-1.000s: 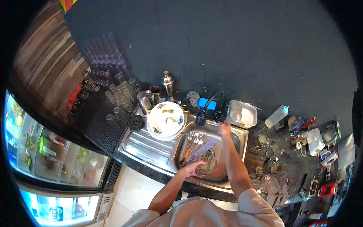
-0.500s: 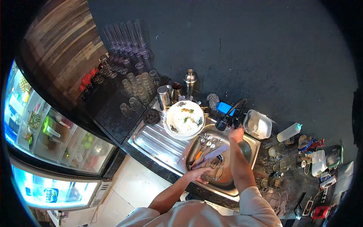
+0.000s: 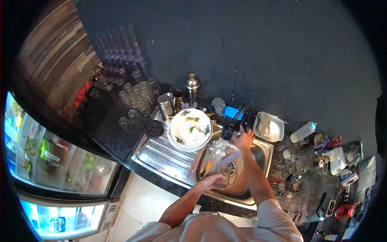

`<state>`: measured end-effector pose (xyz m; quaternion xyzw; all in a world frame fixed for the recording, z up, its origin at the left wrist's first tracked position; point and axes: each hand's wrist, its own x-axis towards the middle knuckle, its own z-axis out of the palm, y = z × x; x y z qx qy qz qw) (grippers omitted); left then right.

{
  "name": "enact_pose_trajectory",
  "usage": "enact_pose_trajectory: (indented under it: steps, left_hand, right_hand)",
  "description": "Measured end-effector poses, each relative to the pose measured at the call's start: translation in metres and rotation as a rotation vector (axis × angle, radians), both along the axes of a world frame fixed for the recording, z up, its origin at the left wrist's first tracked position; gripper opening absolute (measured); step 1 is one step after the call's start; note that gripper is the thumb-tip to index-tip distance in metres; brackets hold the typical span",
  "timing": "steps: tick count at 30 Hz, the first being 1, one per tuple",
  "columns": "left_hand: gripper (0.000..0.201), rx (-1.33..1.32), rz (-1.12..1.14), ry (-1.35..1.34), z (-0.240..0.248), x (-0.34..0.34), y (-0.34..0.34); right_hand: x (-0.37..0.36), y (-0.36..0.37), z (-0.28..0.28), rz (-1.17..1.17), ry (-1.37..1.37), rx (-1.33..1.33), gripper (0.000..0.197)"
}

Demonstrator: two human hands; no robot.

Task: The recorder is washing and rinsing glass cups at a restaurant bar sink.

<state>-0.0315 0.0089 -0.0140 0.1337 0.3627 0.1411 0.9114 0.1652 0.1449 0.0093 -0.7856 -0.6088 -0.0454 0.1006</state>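
My left hand [image 3: 210, 181] holds a clear glass jug [image 3: 221, 174] in the steel sink [image 3: 264, 155], under water running from the black tap [image 3: 236, 121]. My right hand [image 3: 244, 138] is up at the tap, fingers on its handle. Cutlery with an orange handle [image 3: 208, 165] lies in the basin beside the jug. A stack of white patterned bowls [image 3: 189, 129] with food scraps sits on the drainboard to the left of the basin.
Rows of upturned glasses [image 3: 135, 99] stand on a black mat at the left. Metal shakers [image 3: 192, 86] stand behind the bowls. A clear plastic container [image 3: 268, 127] and white squeeze bottle [image 3: 302, 132] are at the right, with cluttered glasses [image 3: 294, 185]. Lit fridges [image 3: 48, 161] are below left.
My right hand has risen from the basin to the tap handle, and water now runs. My left hand stays on the jug. The view has shifted so the sink sits further right.
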Motion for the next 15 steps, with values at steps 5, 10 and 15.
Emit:
enact_pose_trajectory:
  steps: [5, 10, 15]
  left_hand:
    - [0.02, 0.2, 0.071, 0.023, -0.011, 0.019, 0.032]
    - [0.018, 0.149, 0.087, 0.067, -0.014, -0.009, 0.047]
    - [0.029, 0.116, 0.12, 0.099, -0.015, -0.006, 0.047]
  right_hand:
    - [0.018, -0.034, -0.064, -0.113, 1.0, 0.088, 0.037]
    - [-0.041, -0.041, 0.015, -0.051, 1.906, 0.149, 0.026]
    - [-0.066, -0.023, 0.078, 0.279, 1.999, 0.265, 0.026]
